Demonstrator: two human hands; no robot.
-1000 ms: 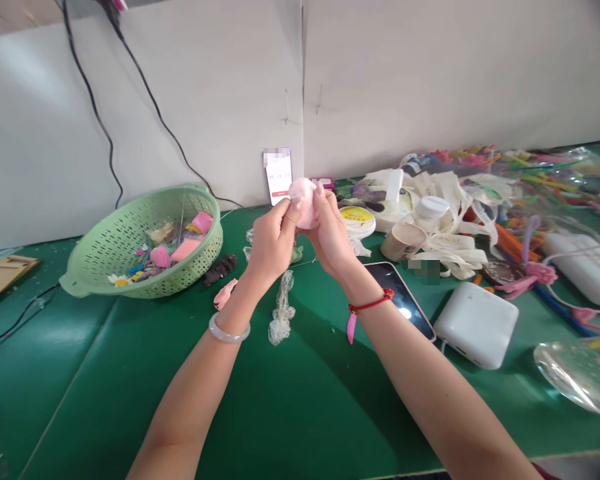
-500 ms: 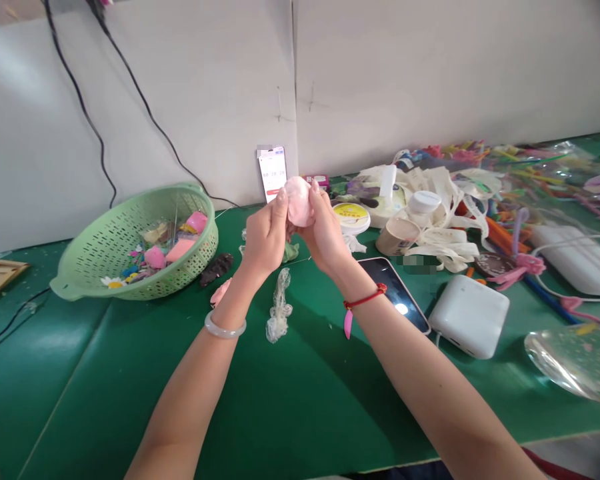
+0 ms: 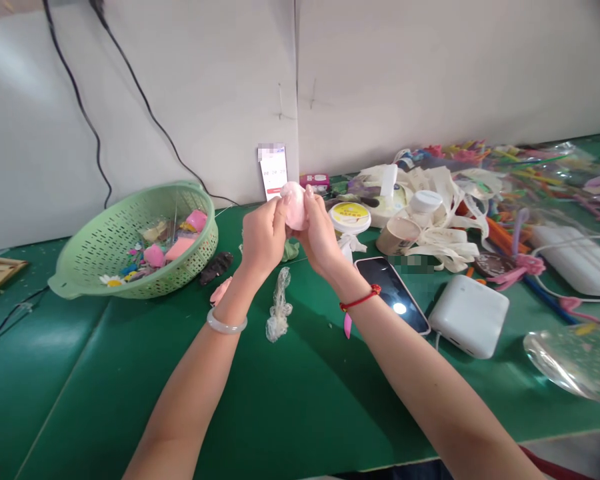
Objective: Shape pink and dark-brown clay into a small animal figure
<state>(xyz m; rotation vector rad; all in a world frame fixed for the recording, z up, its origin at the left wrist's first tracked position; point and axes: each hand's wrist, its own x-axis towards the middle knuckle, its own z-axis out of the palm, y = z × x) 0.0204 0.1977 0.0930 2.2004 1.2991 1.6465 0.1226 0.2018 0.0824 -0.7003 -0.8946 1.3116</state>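
My left grip [image 3: 264,237] and right grip [image 3: 321,237] were both closed on the pale pink ball [image 3: 295,207], pinching it from either side, clear of the green table [image 3: 105,387]. The ball was already rounded. Pink pieces remained in the green plastic basket [image 3: 87,267], and a crumpled sheer mesh [image 3: 279,310] lay on the table.

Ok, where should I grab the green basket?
Take the tab at the left end of the green basket, coming from the left side. It sticks out past the rim, so it looks easy to pinch, and it keeps you away from the pink pieces inside.
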